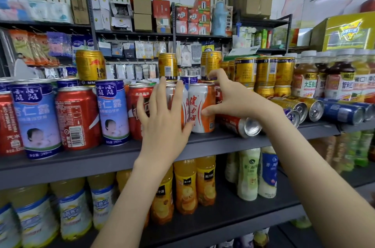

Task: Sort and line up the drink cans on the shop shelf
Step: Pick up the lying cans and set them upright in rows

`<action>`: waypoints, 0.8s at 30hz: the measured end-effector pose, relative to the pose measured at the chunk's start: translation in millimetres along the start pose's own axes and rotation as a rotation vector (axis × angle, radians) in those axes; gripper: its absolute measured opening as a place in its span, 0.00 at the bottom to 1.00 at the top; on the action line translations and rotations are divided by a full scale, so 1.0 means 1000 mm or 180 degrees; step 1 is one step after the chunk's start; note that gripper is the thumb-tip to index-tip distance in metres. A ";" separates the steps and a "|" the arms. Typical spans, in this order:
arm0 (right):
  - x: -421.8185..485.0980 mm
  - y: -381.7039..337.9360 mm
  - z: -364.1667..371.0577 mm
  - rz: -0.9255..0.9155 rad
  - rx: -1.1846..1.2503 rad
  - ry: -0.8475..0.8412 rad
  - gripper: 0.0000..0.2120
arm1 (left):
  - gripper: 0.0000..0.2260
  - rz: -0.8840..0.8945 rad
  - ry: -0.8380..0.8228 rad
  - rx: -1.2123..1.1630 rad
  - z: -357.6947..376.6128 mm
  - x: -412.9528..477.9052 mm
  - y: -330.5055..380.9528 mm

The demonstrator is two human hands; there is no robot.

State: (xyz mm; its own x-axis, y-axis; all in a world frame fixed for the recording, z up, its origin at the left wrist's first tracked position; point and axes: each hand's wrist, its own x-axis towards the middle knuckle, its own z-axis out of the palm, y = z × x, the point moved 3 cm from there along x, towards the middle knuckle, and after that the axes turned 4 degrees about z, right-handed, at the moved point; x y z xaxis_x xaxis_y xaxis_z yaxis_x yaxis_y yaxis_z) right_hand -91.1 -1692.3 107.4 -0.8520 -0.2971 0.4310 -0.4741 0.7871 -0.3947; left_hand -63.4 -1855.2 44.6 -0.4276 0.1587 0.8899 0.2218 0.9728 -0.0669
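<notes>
Left hand (162, 110), fingers straight, lies flat at 9 o'clock of the white can (200, 107) on the shelf (223, 142); right hand (229, 99) brackets 3 o'clock, clasp undeterminable. We judge: squaring it into line.

Left hand (162, 112) flat and right hand (233, 99) arched at a white-and-orange can (200, 96) on the grey shelf (101, 156)
</notes>
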 end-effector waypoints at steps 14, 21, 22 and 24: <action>-0.083 0.066 0.034 -0.0007 -0.1250 0.1491 0.40 | 0.16 -0.0446 0.0187 -0.1485 0.028 -0.051 0.098; -0.077 0.084 0.027 -0.0457 -0.0994 0.1990 0.31 | 0.15 -0.1017 0.0024 -0.1539 0.040 -0.040 0.123; -0.077 0.085 0.026 -0.0503 -0.0880 0.2012 0.31 | 0.15 -0.1232 -0.0004 -0.1766 0.037 -0.036 0.127; -0.077 0.089 0.024 -0.0605 -0.0642 0.2033 0.30 | 0.14 -0.1663 -0.0015 -0.2100 0.030 -0.027 0.130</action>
State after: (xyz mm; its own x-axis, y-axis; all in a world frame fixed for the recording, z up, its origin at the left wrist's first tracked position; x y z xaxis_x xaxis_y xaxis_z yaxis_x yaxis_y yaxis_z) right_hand -73.0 -1612.7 19.3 -0.4315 -0.1121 0.8951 -0.4990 0.8563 -0.1333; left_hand -49.0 -1727.6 -2.1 -0.6210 -0.2824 0.7312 0.4605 0.6233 0.6319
